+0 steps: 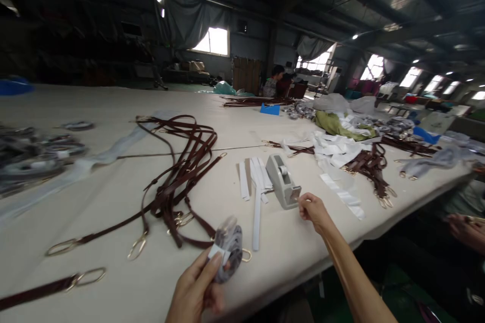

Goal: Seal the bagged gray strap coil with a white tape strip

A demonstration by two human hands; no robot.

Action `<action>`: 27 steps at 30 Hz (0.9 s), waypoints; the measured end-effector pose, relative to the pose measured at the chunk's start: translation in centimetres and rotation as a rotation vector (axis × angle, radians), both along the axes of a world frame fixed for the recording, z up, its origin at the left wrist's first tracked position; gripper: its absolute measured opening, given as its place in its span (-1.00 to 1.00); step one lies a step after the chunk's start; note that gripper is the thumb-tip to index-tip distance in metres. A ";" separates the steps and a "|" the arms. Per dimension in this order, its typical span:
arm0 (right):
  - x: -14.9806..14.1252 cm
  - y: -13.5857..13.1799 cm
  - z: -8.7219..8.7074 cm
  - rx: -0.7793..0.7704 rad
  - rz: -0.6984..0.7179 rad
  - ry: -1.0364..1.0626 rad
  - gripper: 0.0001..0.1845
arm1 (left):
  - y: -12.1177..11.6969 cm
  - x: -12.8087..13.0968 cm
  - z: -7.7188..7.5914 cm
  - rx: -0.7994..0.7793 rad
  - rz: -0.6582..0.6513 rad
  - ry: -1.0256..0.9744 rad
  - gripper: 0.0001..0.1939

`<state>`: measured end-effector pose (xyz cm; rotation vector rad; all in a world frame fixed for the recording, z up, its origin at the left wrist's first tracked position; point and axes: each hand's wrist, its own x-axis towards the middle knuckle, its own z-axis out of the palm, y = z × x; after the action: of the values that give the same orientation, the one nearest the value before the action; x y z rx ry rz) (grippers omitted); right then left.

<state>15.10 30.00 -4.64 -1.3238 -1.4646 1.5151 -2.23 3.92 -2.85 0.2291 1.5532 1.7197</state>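
My left hand [197,282] is closed on a coiled strap [231,252] in grey wrapping, with a white paper band around its middle and a gold ring showing at its right side. At the front end of a grey tape dispenser [282,181], my right hand [311,208] has its fingers pinched together. Whether a piece of tape is between them is too small to make out. White paper strips [257,186] lie just left of the dispenser. Farther left is a tangled pile of brown leather straps [178,176] with gold clasps.
Wrapped coils [34,156] are heaped at the left. More brown straps [371,161], white strips [337,146], a green bag [343,125] and a blue holder [270,109] occupy the right and far side. A person [273,83] is behind the table; another person's hand [468,229] shows at right.
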 end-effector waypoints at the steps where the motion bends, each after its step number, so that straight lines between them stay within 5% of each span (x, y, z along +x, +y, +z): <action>1: 0.2 -0.2 -0.3 -0.010 0.002 0.004 -0.74 | 0.0 0.1 0.3 0.010 -0.025 0.007 -0.52; 6: 1.1 -4.0 0.1 -0.083 0.159 0.126 -0.60 | 0.0 0.3 0.6 0.046 -0.168 0.032 -0.62; 14: -3.2 -14.0 4.2 -0.164 0.779 0.370 -0.66 | 1.1 1.3 0.1 0.054 -0.307 0.141 -0.45; 18: -5.2 -14.8 3.8 -0.087 0.778 0.277 -0.57 | 0.8 1.6 -0.2 0.024 -0.337 0.224 -0.25; 27: -6.1 -15.1 2.9 -0.088 0.679 0.159 -0.48 | -0.1 1.4 -0.3 -0.010 -0.302 0.437 -0.41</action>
<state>9.01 14.94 -1.74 -0.7452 -1.8614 2.0659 -0.86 3.79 -3.15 0.8367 1.7254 1.4835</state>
